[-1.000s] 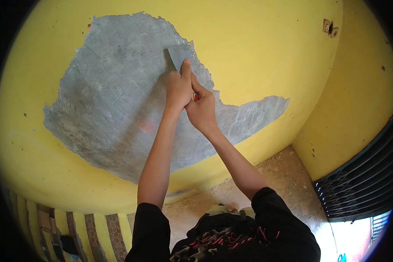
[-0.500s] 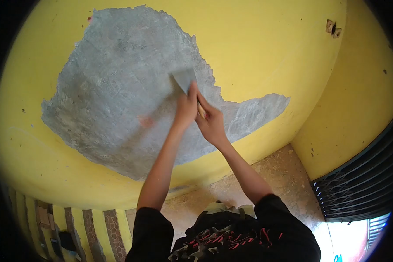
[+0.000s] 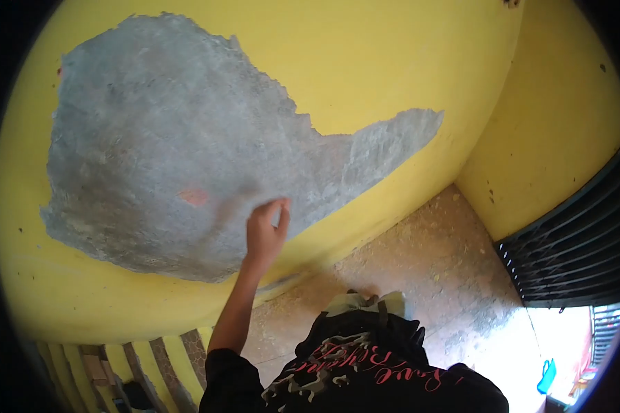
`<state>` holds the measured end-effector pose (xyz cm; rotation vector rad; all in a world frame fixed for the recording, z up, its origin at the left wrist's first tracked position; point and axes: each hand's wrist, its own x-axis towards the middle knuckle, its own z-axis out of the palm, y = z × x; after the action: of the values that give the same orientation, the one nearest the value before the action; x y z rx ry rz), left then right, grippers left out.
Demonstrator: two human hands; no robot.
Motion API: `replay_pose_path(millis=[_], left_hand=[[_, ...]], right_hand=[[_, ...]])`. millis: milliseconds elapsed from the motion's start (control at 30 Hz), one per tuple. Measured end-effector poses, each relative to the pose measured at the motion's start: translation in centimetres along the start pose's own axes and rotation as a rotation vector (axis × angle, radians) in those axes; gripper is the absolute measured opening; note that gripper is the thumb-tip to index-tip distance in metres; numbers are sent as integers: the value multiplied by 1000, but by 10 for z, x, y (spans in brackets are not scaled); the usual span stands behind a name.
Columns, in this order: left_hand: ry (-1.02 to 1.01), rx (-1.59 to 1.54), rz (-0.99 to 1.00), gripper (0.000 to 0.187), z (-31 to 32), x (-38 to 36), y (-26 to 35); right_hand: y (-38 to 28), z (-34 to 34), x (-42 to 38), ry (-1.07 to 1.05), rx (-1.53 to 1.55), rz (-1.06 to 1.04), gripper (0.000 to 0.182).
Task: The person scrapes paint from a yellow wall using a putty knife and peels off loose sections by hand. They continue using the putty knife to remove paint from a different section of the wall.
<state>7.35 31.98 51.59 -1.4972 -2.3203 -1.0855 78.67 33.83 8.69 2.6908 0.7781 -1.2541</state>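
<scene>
A large patch of bare grey plaster (image 3: 151, 124) with ragged edges shows on the yellow wall (image 3: 365, 62), with a small reddish spot (image 3: 194, 197) low in it. My left hand (image 3: 265, 230) is raised before the lower right part of the patch, its fingers bent and the thumb and fingertips close together. Whether anything small sits between them is too unclear to tell. My right hand and the scraper are out of sight; only the dark right sleeve shows at the bottom.
Below the wall lies a brown, stained floor (image 3: 420, 261). A dark folding metal gate (image 3: 572, 241) stands at the right, near a bright opening with a blue object (image 3: 547, 376). Striped yellow and brown slats (image 3: 141, 365) run along the lower left.
My right hand has left the view, and the scraper is no longer visible. My left hand has moved down and left, off the scraper. The view has shifted, and the patch sits further left.
</scene>
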Motion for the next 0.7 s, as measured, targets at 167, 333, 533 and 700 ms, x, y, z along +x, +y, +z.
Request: replay_pose_path(millis=[167, 333, 533, 700], left_hand=[[343, 205, 409, 27, -23, 75, 32], [400, 406, 486, 56, 7, 117, 31], [347, 889, 468, 83, 54, 137, -5], [320, 895, 482, 86, 80, 136, -12]], right_hand=[[27, 6, 4, 15, 200, 110, 59], [-102, 126, -16, -57, 611, -337, 57], [-261, 154, -135, -210, 434, -904, 55], [-294, 169, -159, -309, 489, -768, 53]])
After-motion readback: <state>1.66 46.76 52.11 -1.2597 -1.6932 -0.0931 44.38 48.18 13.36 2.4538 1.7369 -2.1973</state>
